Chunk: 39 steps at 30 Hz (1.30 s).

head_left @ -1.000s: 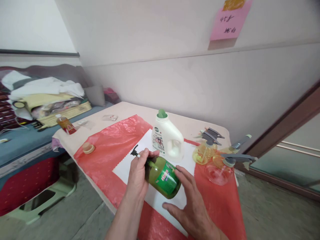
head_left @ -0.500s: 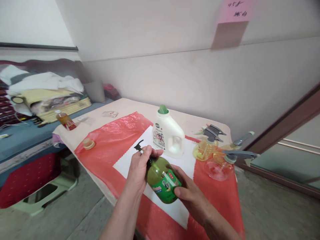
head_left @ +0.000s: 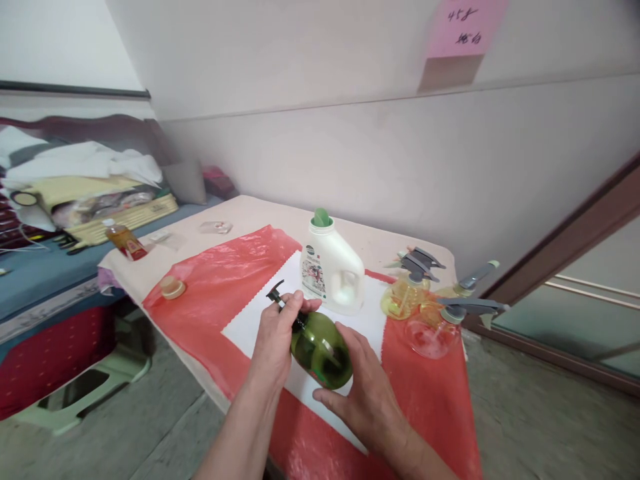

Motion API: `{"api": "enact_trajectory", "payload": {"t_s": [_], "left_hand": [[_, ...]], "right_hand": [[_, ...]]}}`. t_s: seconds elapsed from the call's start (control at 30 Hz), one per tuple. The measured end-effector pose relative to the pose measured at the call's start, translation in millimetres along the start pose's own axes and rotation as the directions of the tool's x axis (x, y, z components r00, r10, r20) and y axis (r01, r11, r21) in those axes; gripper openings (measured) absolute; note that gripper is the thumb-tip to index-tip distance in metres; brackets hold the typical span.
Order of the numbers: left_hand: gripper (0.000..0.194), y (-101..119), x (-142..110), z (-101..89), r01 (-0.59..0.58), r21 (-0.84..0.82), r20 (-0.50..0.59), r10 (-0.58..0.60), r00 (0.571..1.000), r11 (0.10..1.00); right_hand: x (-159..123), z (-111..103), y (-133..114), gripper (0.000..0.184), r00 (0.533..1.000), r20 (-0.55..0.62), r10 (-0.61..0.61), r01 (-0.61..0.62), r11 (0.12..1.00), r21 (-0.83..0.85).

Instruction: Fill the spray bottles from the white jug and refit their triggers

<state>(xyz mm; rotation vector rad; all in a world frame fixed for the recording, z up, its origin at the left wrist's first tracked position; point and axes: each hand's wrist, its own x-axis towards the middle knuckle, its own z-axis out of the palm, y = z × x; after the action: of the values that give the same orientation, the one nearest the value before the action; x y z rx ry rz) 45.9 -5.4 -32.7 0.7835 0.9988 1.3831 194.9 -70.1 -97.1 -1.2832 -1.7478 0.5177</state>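
Observation:
A green see-through pump bottle (head_left: pixel 323 347) with a black pump head is held tilted above the table, pump end to the upper left. My left hand (head_left: pixel 280 327) is closed around its neck, just below the pump. Cupped against the lower right of the bottle is my right hand (head_left: pixel 367 383), its fingers along the side and its thumb near the base. The label faces mostly away, with a sliver of it at the underside. Right behind the bottle stands a white detergent jug (head_left: pixel 333 270) with a green cap, upright on a white cloth (head_left: pixel 250 327).
Red plastic sheeting (head_left: pixel 200 280) covers part of the table. Several spray bottles, among them a pink one (head_left: pixel 433 337) and a yellow one (head_left: pixel 405 297), stand at the right. An amber bottle (head_left: pixel 124 240) and a beige cap (head_left: pixel 172 287) are at the left. A red-covered stool (head_left: pixel 60 353) stands beside the table.
The pump bottle has turned about its length, so its green label has rolled out of sight. My right hand has shifted its hold, its thumb coming off the label. The view has moved slightly.

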Motion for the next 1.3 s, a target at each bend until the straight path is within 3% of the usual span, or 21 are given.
{"api": "enact_trajectory", "payload": {"t_s": [0.1,0.17,0.27,0.37,0.47,0.57,0.63,0.8,0.97,1.1,1.3], "left_hand": [[0.036,-1,-4,2.1,0.064,0.034,0.079,-0.067,0.995,0.997],[0.036,-2,-7,4.4,0.083,0.085,0.129,-0.094,0.987,0.993],[0.031,0,-5,4.3,0.034,0.059,0.079,-0.039,0.996,0.998],[0.030,11,7,-6.6,-0.041,-0.078,-0.109,0.032,0.994,0.996],[0.032,27,22,-26.9,-0.168,-0.175,-0.332,0.103,0.938,0.970],[0.029,39,31,-45.5,-0.266,-0.232,-0.484,0.127,0.866,0.936],[0.027,42,33,-51.9,-0.272,-0.260,-0.516,0.105,0.850,0.926],[0.025,41,32,-50.6,-0.229,-0.336,-0.500,0.033,0.865,0.914],[0.025,47,34,-53.9,-0.227,-0.399,-0.515,-0.012,0.857,0.888],[0.024,53,38,-61.9,-0.239,-0.448,-0.526,-0.037,0.850,0.862],[0.021,55,42,-63.0,-0.213,-0.500,-0.515,-0.091,0.852,0.840]], "right_hand": [[2,-3,-1,0.094,0.959,0.187,0.211,-0.263,0.911,0.319],[1,-1,0,0.098,0.931,0.239,0.277,-0.347,0.877,0.334],[-3,6,4,0.093,0.957,0.177,0.231,-0.259,0.953,0.159],[-4,13,7,0.084,0.967,0.143,0.209,-0.216,0.976,0.031],[-2,17,10,0.081,0.942,0.139,0.305,-0.309,0.951,0.009],[-1,25,16,0.081,0.928,0.127,0.349,-0.355,0.934,0.028],[-3,35,21,0.080,0.928,0.119,0.352,-0.359,0.933,0.040],[-16,55,31,0.078,0.949,0.100,0.299,-0.303,0.953,0.018],[-18,34,30,0.087,0.956,0.101,0.276,-0.281,0.959,0.046],[11,14,27,0.069,0.942,-0.003,0.335,-0.334,0.938,0.098],[100,33,35,0.090,0.880,-0.176,0.442,-0.419,0.895,0.152]]}}
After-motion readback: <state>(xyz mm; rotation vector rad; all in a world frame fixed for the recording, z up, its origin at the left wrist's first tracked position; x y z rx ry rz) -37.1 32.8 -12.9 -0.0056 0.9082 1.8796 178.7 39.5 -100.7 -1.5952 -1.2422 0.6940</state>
